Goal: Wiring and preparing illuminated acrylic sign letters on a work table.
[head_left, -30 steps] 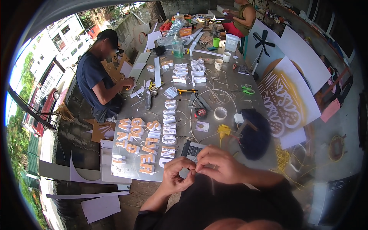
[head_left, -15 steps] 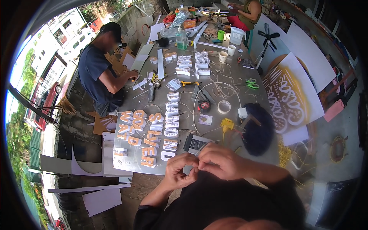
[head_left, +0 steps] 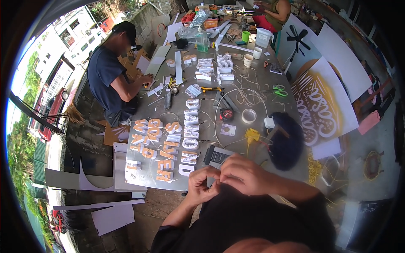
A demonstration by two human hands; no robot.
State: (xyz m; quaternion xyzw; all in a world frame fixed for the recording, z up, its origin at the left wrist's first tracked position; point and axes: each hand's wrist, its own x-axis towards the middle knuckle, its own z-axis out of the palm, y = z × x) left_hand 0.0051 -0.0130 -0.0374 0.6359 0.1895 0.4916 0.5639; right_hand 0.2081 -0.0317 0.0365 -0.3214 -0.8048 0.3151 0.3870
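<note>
Close to my body at the table's near edge, my left hand (head_left: 203,184) and my right hand (head_left: 245,176) meet fingertip to fingertip. Both are closed in a pinch. Whatever lies between the fingers is too small or hidden to make out. Just beyond my hands is a dark grey box-shaped unit with a label (head_left: 217,156). To its left stand rows of raised block letters, white ones (head_left: 190,143) and tan-faced ones (head_left: 165,164), with thin wires around them.
On the metal table (head_left: 202,166) are a tape roll (head_left: 249,115), a tape measure (head_left: 226,114), a yellow glue gun-like tool (head_left: 252,135), green scissors (head_left: 279,90) and loose cable. A dark blue bundle (head_left: 287,143) lies right. One person (head_left: 110,78) works at left, another (head_left: 276,14) at far right.
The view has shifted slightly. My hands stay pinched together, with only a small shift of the fingers. The person at left still works with hands low over the table edge.
</note>
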